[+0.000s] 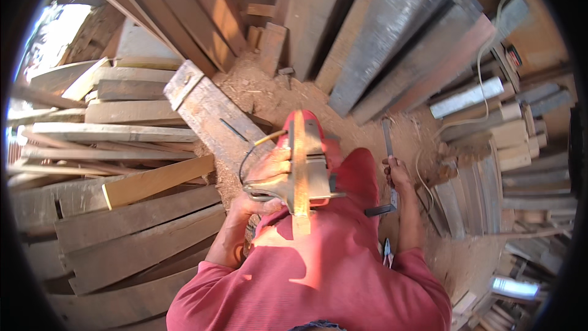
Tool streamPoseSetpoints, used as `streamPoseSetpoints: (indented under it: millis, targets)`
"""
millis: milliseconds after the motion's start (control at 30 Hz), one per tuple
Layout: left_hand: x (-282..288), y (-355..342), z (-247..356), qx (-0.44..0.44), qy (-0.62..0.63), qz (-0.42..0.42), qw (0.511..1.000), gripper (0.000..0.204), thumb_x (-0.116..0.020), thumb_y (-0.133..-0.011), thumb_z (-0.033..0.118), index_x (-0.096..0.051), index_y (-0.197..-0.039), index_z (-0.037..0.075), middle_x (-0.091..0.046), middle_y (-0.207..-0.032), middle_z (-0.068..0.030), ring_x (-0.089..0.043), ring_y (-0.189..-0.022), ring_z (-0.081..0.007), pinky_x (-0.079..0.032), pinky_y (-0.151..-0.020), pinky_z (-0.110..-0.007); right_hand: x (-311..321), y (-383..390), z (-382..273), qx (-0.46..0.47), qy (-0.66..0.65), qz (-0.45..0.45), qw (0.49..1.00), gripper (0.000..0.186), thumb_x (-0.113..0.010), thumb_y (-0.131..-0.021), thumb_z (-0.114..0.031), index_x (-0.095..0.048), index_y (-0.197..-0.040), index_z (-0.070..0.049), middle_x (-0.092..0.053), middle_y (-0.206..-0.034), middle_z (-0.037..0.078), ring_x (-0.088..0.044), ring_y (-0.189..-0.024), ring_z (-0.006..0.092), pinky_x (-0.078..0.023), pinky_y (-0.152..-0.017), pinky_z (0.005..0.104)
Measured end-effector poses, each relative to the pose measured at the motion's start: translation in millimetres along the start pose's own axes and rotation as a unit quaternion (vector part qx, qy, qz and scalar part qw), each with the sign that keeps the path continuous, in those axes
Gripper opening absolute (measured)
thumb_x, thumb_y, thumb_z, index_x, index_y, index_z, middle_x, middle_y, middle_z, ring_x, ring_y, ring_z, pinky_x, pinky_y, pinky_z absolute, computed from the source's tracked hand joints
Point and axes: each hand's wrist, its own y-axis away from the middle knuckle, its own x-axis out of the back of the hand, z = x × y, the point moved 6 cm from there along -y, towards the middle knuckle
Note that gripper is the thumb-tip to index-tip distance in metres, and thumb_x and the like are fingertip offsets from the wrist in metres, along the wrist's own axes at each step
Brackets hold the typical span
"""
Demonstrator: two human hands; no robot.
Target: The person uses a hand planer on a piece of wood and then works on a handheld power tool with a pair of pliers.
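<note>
The left hand point(269, 168) is wrapped around the body of a red-and-grey handheld power saw point(304, 159), fingers curled tight over its near side, and carries it in front of the chest of the red shirt point(318, 270). The saw's flat metal base plate faces up, a narrow yellowish strip running along its middle, and a black cord point(248, 159) loops out just left of the gripping fingers. The right hand point(397, 175) is closed on a grey steel carpenter's square point(389, 165): the long blade rises straight above the fist, and the short dark arm sticks out below it, toward the saw. The two hands are apart, with the red trouser leg point(355, 168) between them.

Beyond the left hand's grip, up and to the left, a long weathered grey plank point(211, 113) lies slanted on the sawdust-strewn dirt floor point(275, 95). Farther left of it sits a stack of rough grey boards point(116, 141), with one pale yellow cut board point(156, 181) lying on top, nearest the left forearm. Above the saw, heavy dark timbers point(392, 49) lean upright against each other. To the right of the square-holding hand, a heap of short offcut blocks point(508, 147) lies with a pale cable point(484, 67) trailing over it.
</note>
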Motion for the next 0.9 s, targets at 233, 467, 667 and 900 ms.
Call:
streamPoseSetpoints:
  millis: [233, 467, 667, 900]
  targets:
    - [-4.3, -9.6, 10.1, 0.057, -0.031, 0.029, 0.998, 0.073, -0.075, -0.081, 0.054, -0.064, -0.129, 0.000, -0.061, -0.136, -0.0233, -0.054, -0.132, -0.0433, -0.037, -0.113, -0.057, 96.4, 80.5, 158.1, -0.119, 0.041, 0.163, 0.979, 0.051, -0.055, -0.102, -0.054, -0.067, -0.112, -0.005, -0.049, -0.066, -0.003, -0.045, -0.052, 0.0111, -0.038, -0.049, 0.0326]
    - [-12.1, -21.8, 10.6, 0.071, -0.019, -0.002, 0.997, 0.077, -0.077, -0.079, 0.055, -0.063, -0.131, 0.001, -0.062, -0.136, -0.0233, -0.055, -0.132, -0.0425, -0.038, -0.113, -0.056, 49.1, 168.5, 261.3, -0.164, 0.045, 0.116, 0.979, 0.047, -0.069, -0.094, -0.049, -0.070, -0.094, -0.003, -0.058, -0.065, 0.000, -0.054, -0.056, 0.0122, -0.044, -0.053, 0.0354]
    - [-10.9, -38.8, 20.7, 0.055, -0.023, -0.003, 0.998, 0.073, -0.077, -0.080, 0.050, -0.063, -0.131, -0.001, -0.064, -0.134, -0.0222, -0.058, -0.129, -0.0390, -0.041, -0.111, -0.052, 23.8, 151.9, 284.6, -0.108, 0.073, 0.196, 0.972, 0.044, -0.075, -0.088, -0.041, -0.070, -0.098, 0.002, -0.069, -0.083, 0.016, -0.069, -0.082, 0.0314, -0.053, -0.070, 0.0432]
    - [-13.9, -35.7, 19.6, 0.065, -0.028, -0.008, 0.997, 0.070, -0.077, -0.081, 0.048, -0.063, -0.129, -0.001, -0.064, -0.132, -0.0218, -0.059, -0.127, -0.0382, -0.042, -0.110, -0.051, 23.7, 172.8, 232.8, -0.128, 0.306, 0.217, 0.918, 0.057, -0.079, -0.082, -0.036, -0.061, -0.124, -0.001, -0.068, -0.121, 0.026, -0.063, -0.117, 0.0453, -0.050, -0.097, 0.0510]
